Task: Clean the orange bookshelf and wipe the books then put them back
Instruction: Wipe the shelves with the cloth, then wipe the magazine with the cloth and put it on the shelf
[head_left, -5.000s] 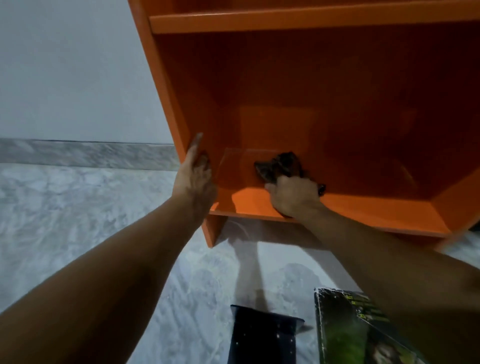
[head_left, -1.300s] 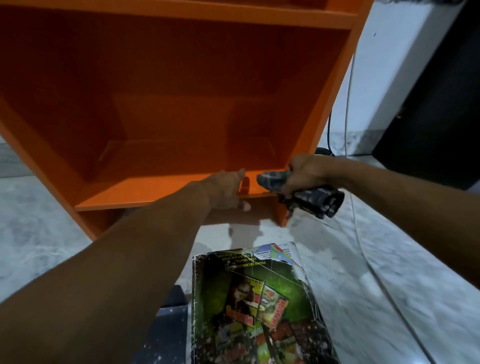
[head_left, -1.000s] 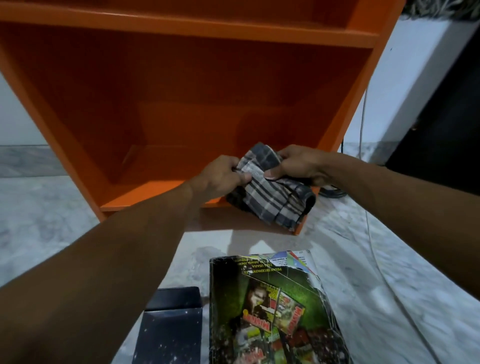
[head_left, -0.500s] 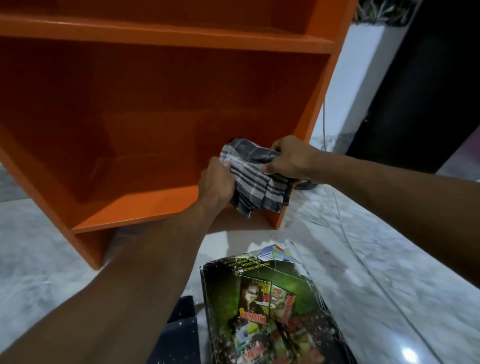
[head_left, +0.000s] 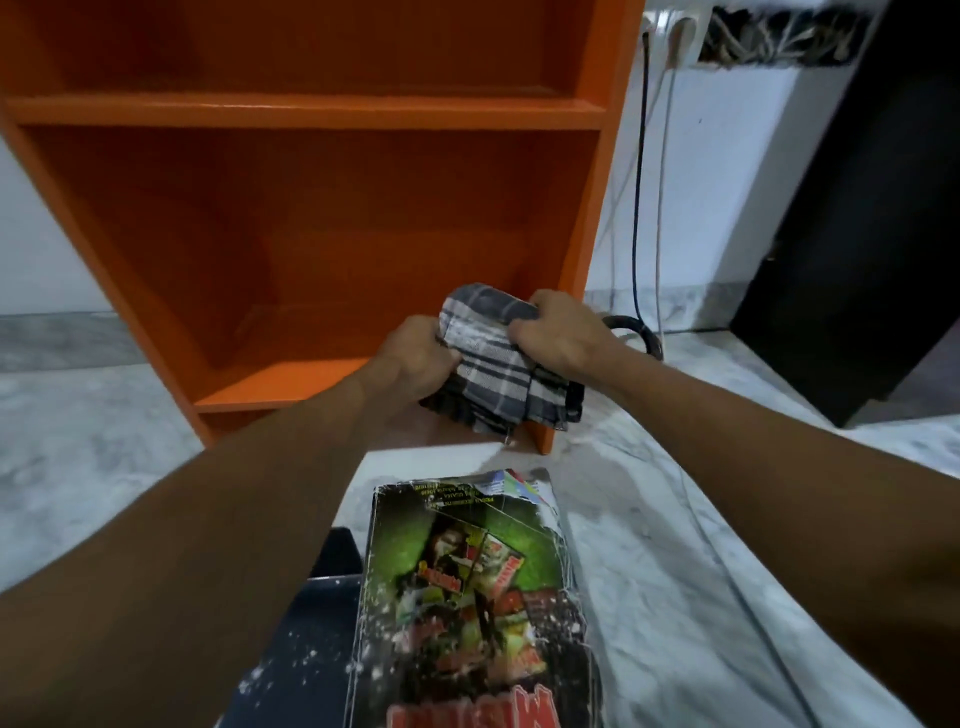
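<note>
left hand (head_left: 415, 358): fingers curled, gripping checked cloth (head_left: 498, 364) | right hand (head_left: 558, 338): curled, gripping same cloth

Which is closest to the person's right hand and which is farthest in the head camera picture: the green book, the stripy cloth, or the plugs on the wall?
1. the checked cloth: gripped in the right hand itself, so touching.
2. the green book: lying on the floor, below the hands.
3. the wall sockets: high up at the top right, far beyond the hand.
</note>
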